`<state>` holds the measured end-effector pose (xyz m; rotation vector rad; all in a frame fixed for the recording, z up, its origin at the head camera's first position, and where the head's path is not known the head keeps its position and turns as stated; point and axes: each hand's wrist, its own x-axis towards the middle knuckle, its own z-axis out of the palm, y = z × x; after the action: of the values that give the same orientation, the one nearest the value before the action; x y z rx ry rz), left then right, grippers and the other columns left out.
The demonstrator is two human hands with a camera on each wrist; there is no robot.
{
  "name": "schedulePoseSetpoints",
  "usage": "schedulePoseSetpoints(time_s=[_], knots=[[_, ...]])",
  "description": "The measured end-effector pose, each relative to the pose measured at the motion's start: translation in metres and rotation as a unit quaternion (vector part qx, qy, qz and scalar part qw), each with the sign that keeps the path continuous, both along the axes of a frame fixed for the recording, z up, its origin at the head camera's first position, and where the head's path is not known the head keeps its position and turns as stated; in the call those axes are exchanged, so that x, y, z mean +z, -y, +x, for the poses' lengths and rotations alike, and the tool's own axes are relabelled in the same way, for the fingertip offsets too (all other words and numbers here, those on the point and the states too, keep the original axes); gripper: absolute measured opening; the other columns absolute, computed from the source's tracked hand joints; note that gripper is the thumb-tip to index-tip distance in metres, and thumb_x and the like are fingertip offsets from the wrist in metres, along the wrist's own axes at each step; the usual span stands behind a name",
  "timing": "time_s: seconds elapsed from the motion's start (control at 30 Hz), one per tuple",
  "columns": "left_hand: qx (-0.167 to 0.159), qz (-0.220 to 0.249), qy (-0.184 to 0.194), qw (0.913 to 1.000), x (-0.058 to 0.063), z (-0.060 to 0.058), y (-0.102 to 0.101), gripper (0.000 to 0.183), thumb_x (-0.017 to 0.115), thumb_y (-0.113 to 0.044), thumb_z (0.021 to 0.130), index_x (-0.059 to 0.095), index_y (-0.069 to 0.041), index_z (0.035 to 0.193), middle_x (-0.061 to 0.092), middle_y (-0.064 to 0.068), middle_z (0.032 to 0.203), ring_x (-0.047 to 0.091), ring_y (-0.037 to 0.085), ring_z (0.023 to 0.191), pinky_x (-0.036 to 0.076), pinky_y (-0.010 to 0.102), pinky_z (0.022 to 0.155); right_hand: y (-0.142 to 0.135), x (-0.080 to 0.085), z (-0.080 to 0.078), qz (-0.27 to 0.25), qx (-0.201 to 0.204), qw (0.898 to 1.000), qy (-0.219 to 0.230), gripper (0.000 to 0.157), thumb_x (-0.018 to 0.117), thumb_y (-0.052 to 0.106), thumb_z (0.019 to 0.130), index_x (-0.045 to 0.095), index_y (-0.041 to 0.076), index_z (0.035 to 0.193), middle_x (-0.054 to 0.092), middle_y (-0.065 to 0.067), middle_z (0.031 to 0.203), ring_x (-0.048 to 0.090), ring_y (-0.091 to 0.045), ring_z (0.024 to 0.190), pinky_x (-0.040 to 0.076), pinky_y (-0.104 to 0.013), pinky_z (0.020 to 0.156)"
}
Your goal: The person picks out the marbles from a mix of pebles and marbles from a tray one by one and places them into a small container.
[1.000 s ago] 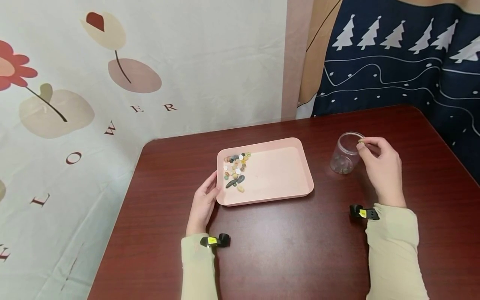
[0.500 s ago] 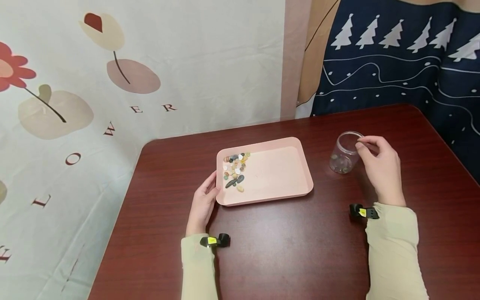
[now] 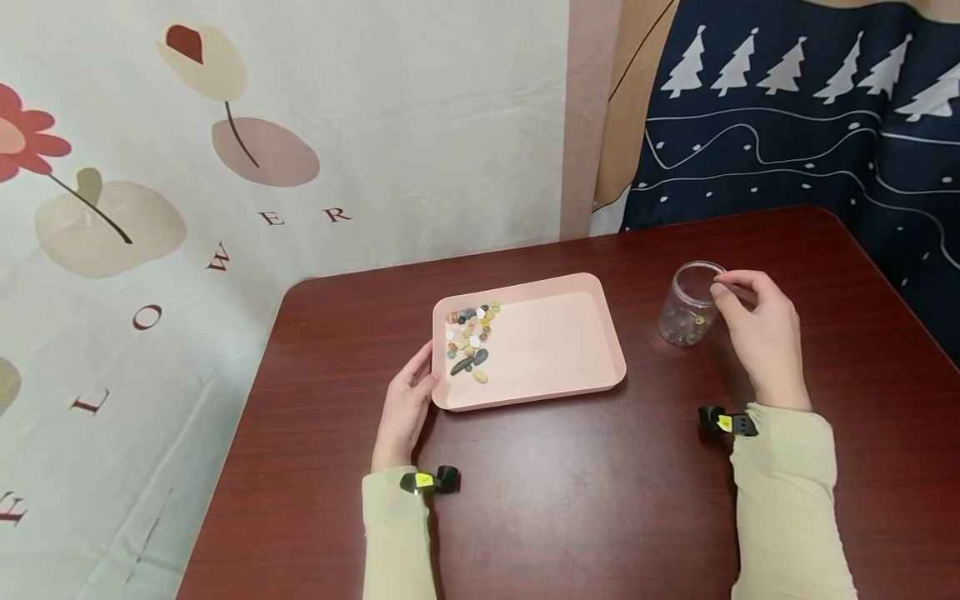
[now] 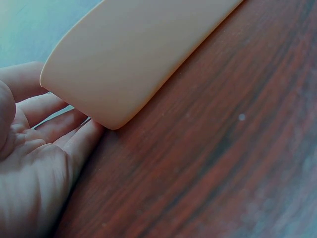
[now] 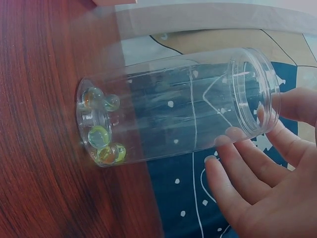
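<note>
- Standing upright on the table [image 3: 585, 508], near its far right part, a clear jar [image 5: 163, 106] is open at the top.
- Several glass marbles [image 5: 99, 136] lie in its base; they overlap and blur through the wall, so a count is uncertain.
- At the rim, the right hand [image 3: 765, 333] rests bent fingers against the jar; whether thumb and forefinger pinch the rim or only touch it cannot be told, and the wrist view crops the palm.
- Well to the left sits a pink tray [image 3: 558, 337], only its outer wall visible from the left wrist, partly cut off.
- Along the tray's left end cluster small mixed stones [image 3: 472, 337], many too small to separate.
- Touching that end, the left hand [image 3: 405, 408] is relaxed, its fingers fairly straight, tips hidden behind the wall.
- Behind hang a flowered pale cloth [image 3: 442, 100] and a navy cloth [image 3: 765, 171], both cropped.
</note>
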<state>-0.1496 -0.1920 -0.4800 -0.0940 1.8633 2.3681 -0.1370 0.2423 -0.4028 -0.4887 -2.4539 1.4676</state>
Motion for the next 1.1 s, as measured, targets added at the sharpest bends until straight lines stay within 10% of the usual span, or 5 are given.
schedulePoseSetpoints(time_s=[1.1], knots=[[-0.007, -0.004, -0.009, 0.9999, -0.0009, 0.0004, 0.0011, 0.051, 0.045, 0.006, 0.087, 0.036, -0.006, 0.136, 0.033, 0.006, 0.140, 0.034, 0.012, 0.125, 0.034, 0.027, 0.097, 0.0022, 0.0077, 0.0025, 0.000, -0.056, 0.997, -0.057, 0.031, 0.053, 0.037, 0.087, 0.061, 0.024, 0.114, 0.057, 0.004, 0.113, 0.050, -0.009, 0.100, 0.039, -0.019, 0.077]])
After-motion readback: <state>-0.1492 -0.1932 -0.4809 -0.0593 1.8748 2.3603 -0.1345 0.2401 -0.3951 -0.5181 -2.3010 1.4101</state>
